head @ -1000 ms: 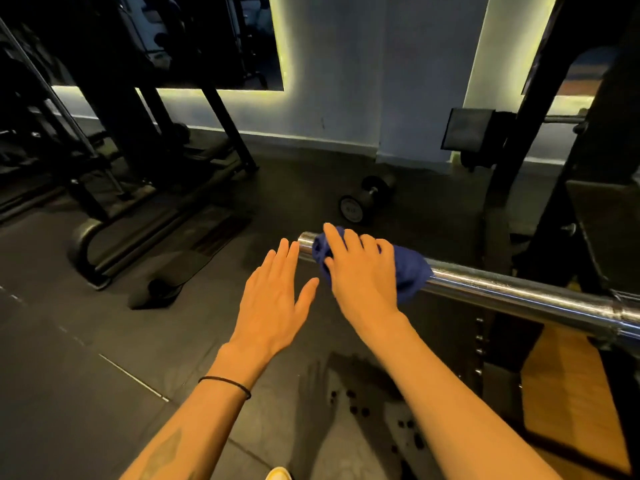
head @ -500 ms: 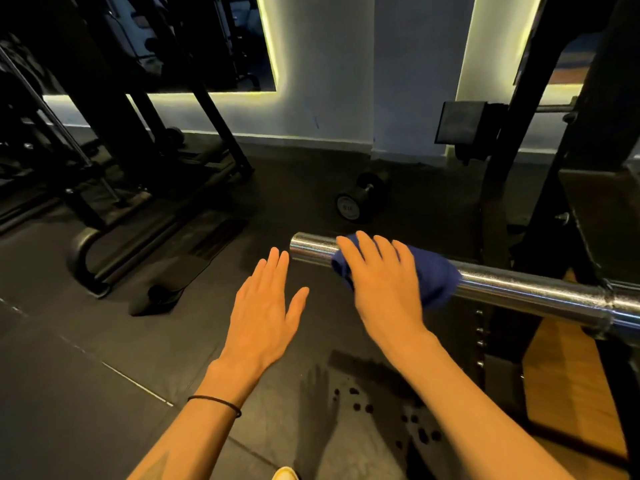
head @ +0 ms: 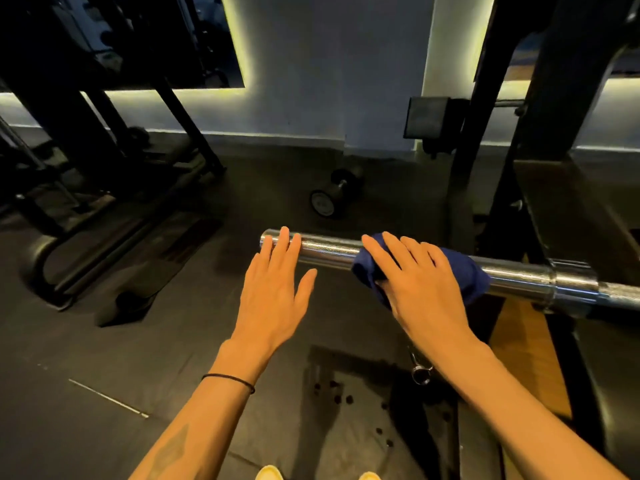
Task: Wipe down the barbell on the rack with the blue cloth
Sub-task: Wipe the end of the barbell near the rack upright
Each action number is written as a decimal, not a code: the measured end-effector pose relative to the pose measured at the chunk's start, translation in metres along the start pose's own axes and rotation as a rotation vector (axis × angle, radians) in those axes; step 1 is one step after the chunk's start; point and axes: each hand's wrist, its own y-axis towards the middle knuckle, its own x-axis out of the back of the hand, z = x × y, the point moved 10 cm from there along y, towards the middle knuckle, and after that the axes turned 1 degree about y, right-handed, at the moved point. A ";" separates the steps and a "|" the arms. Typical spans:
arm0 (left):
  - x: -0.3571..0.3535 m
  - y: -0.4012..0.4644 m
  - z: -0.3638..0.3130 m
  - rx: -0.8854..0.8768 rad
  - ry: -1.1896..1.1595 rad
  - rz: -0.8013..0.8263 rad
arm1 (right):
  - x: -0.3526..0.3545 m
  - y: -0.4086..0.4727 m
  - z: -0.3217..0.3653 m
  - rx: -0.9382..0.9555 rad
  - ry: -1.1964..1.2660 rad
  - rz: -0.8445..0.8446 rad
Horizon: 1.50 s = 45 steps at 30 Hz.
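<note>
A chrome barbell (head: 329, 251) runs from its free end at centre frame out to the right, where its collar (head: 568, 289) meets the black rack (head: 540, 140). The blue cloth (head: 474, 277) is draped over the bar's sleeve. My right hand (head: 420, 282) lies flat on top of the cloth, fingers spread, pressing it onto the bar. My left hand (head: 273, 289) hovers open, fingers apart, with its fingertips over the bar's free end; it holds nothing.
A black dumbbell (head: 329, 197) lies on the dark rubber floor beyond the bar. Black machine frames (head: 114, 188) stand at the left. A metal clip (head: 420, 372) hangs below my right wrist. Wooden platform (head: 530, 358) lies at lower right.
My right hand has slid the blue cloth rightward along the bar, away from its free end toward the collar. The left hand has moved forward until its fingertips overlap the bar's end.
</note>
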 end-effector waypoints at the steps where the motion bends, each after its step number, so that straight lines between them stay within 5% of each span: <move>1: -0.001 0.004 -0.005 -0.009 0.004 -0.005 | 0.003 0.000 -0.002 -0.025 -0.001 -0.009; 9: -0.007 0.012 -0.018 -0.062 -0.061 0.007 | -0.019 0.052 0.066 0.044 0.096 0.028; 18: -0.014 0.008 -0.012 -0.001 -0.098 -0.011 | 0.017 -0.003 -0.015 -0.042 0.046 -0.089; 29: -0.014 0.011 -0.012 -0.011 -0.094 0.059 | -0.008 0.032 0.032 0.068 0.105 0.030; 38: -0.015 0.009 -0.015 0.005 -0.106 0.039 | 0.012 0.009 -0.008 -0.248 0.226 0.044; 45: -0.012 0.011 -0.017 0.014 -0.082 0.081 | -0.002 0.031 0.028 -0.059 0.139 0.115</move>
